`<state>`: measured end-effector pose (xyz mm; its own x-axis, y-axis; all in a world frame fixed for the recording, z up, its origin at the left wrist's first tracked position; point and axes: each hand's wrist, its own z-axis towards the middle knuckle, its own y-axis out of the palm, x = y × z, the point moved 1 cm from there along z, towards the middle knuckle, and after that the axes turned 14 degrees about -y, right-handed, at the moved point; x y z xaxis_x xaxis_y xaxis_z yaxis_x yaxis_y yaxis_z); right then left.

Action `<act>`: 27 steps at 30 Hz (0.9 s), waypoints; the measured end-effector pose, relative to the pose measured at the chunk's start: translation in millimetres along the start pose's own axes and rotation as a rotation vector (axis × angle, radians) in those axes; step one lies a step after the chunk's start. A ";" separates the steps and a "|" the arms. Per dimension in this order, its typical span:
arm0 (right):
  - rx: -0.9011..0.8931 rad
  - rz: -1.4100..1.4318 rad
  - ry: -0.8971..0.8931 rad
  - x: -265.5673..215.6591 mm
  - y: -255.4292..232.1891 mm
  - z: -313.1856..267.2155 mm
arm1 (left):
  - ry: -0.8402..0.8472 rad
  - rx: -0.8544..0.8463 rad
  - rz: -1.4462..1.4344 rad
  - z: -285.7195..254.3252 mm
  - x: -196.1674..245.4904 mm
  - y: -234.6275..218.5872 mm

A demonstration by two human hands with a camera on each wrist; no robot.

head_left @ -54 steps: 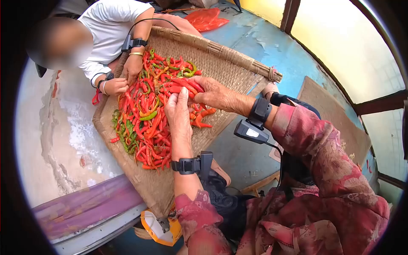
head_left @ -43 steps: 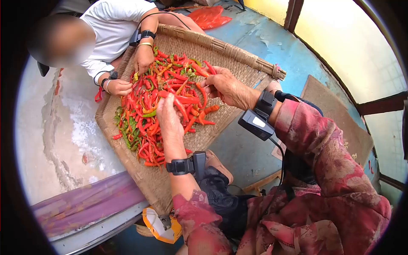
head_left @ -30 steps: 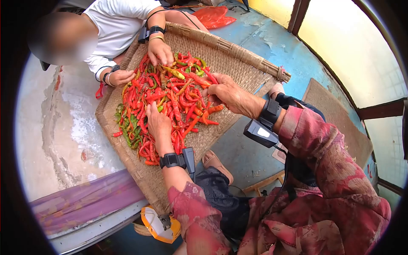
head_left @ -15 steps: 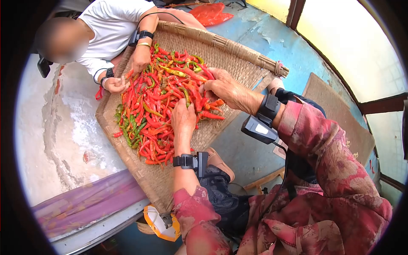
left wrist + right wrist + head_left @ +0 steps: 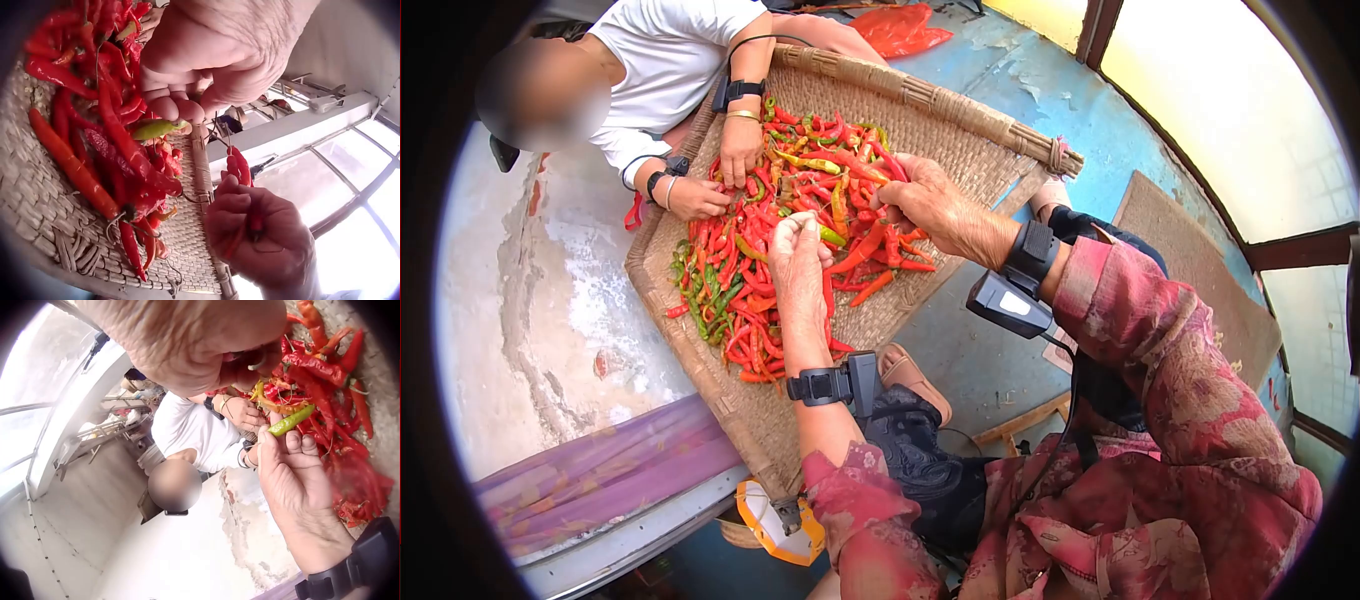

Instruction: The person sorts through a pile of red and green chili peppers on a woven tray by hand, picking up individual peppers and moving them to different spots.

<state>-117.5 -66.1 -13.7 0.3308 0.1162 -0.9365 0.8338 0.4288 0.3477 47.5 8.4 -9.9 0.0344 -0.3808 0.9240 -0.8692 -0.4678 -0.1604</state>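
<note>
Red, orange and green peppers [image 5: 750, 310] lie heaped on a woven tray [image 5: 750, 430]. My left hand [image 5: 802, 275] is over the heap, thumb and fingers pinching a yellow-green pepper [image 5: 290, 420]; in the left wrist view its tip [image 5: 155, 129] shows below the fingers. To the right, my right hand [image 5: 945, 212] holds red peppers near the tray's right side. The left wrist view shows this hand [image 5: 259, 240] curled round them, with one red pepper [image 5: 237, 165] sticking up. How many it holds is partly hidden by the fingers.
Across the tray, a person in a white shirt [image 5: 670, 60] has both hands at the heap's far left edge. A red plastic bag [image 5: 900, 30] lies on the blue floor [image 5: 1040, 90]. An orange-edged box [image 5: 775, 525] stands below the tray's near corner.
My left hand has moved left from the heap's right part, with the yellow-green pepper in its fingers. My right hand has barely moved. The other person's hands have shifted at the heap's edge.
</note>
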 end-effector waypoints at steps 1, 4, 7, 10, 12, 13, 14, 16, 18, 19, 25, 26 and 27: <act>-0.002 -0.029 0.013 -0.1 -1.1 0.2 | 0.027 0.035 0.026 -1.2 1.9 -4.1; -0.004 -0.057 0.017 0.8 -1.5 0.3 | 0.059 -0.011 -0.143 -6.5 11.7 -14.7; -0.009 -0.057 0.011 1.2 -2.0 -1.8 | 0.192 -0.038 -0.389 -11.6 21.2 -25.5; -0.005 -0.027 0.011 0.7 -1.9 -3.3 | 0.265 0.035 -0.502 -10.8 24.0 -36.2; 0.003 0.002 0.008 3.0 -2.7 -3.0 | 0.046 0.379 -0.820 -2.8 12.0 -50.3; 0.001 0.001 0.009 4.9 -3.8 -1.7 | -0.023 0.376 -0.749 1.1 3.1 -49.1; 0.000 -0.001 0.010 6.9 -4.5 -0.8 | -0.037 0.296 -0.586 5.3 -5.0 -46.5; 0.002 -0.010 0.007 3.8 -2.4 -3.2 | -0.036 0.183 -0.199 0.1 -4.5 -13.6; 0.013 -0.024 0.002 0.7 -3.7 -3.8 | 0.094 0.199 0.295 5.7 -9.5 13.0; -0.003 -0.027 -0.003 0.7 -4.2 -3.8 | 0.211 0.252 0.564 9.8 -15.7 20.6; -0.020 -0.084 -0.058 -2.2 -5.2 -0.7 | 0.216 0.204 0.542 17.5 -9.0 24.6; -0.036 -0.088 -0.044 -6.7 -6.3 -2.2 | 0.152 0.153 0.384 18.3 -8.8 22.4; -0.051 -0.090 -0.030 -12.5 -6.9 -4.0 | 0.086 0.103 0.229 10.3 1.6 23.2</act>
<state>-129.1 -66.9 -4.5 0.2690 0.0482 -0.9619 0.8374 0.4816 0.2583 32.5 -11.3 -15.7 -0.2036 -0.4190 0.8848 -0.7944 -0.4576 -0.3995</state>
